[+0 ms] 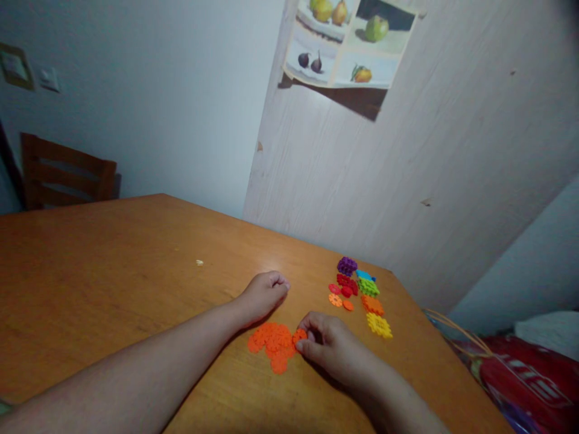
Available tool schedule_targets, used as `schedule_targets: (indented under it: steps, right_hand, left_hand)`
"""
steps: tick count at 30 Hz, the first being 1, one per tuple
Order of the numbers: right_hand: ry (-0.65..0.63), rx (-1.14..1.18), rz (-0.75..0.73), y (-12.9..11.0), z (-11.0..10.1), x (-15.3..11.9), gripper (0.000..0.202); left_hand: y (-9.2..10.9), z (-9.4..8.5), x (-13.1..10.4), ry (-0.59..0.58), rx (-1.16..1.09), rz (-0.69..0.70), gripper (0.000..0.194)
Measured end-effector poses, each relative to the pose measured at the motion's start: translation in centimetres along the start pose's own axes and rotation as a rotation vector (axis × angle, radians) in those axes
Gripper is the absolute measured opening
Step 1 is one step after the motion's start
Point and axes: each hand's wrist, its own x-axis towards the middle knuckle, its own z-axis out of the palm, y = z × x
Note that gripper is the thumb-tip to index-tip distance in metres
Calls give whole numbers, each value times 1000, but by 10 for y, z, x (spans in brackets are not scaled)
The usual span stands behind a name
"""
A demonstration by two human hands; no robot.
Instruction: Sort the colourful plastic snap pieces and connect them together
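Orange, the disc (299,337) is clamped between thumb and fingers of the right hand (328,341). The pile (274,346) of like discs lies at nine o'clock from that pinch, just beside it; whether the two touch cannot be told. Being round, the disc has no long axis. The left hand (266,294), fingers curled, is at twelve o'clock from the pile; whether it grips anything is hidden. The right fingertips are nearer the pile. At two o'clock from the pinch, well apart, lies the orange stack (371,305).
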Motion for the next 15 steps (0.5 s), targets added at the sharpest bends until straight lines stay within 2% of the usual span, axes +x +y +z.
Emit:
schedule_targets:
  steps: [7,12,15]
  right_hand:
    - [135,99,0,9,-4,11,20]
    - [234,79,127,40,-18,24,28]
    - [275,78,157,58,-26,30,26]
  left_hand:
    - [0,-3,1,-9,17,2,23]
    - [2,-3,0,2,34,-3,24]
    - [2,-2,-1,-2,17,2,22]
